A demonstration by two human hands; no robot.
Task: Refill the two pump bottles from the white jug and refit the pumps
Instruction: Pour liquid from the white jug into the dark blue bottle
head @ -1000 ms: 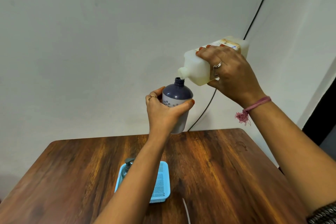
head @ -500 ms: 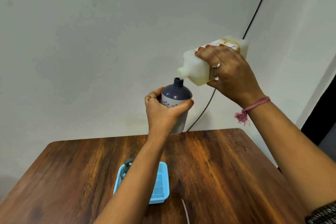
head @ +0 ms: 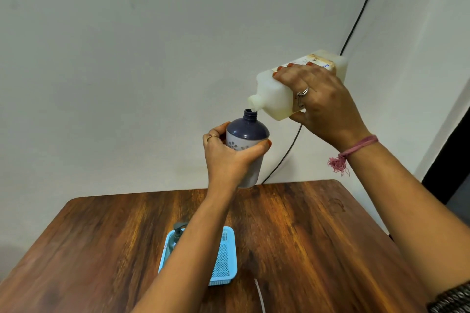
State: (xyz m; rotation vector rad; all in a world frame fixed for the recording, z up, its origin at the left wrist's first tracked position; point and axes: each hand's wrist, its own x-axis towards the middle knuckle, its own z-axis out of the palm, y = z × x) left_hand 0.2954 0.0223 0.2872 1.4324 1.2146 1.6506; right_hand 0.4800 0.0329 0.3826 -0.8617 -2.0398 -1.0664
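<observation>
While forearm (head: 193,256) hides it, basket (head: 226,262) rests.

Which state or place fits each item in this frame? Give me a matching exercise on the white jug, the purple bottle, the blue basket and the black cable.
Items:
1. white jug
2. purple bottle
3. blue basket
4. black cable

States or places:
A. runs along the wall
B. tilted, spout at another container's neck, in the right hand
C. sits on the wooden table
D. upright, neck open with no pump, in the left hand

Pairs: 1-B, 2-D, 3-C, 4-A
</observation>
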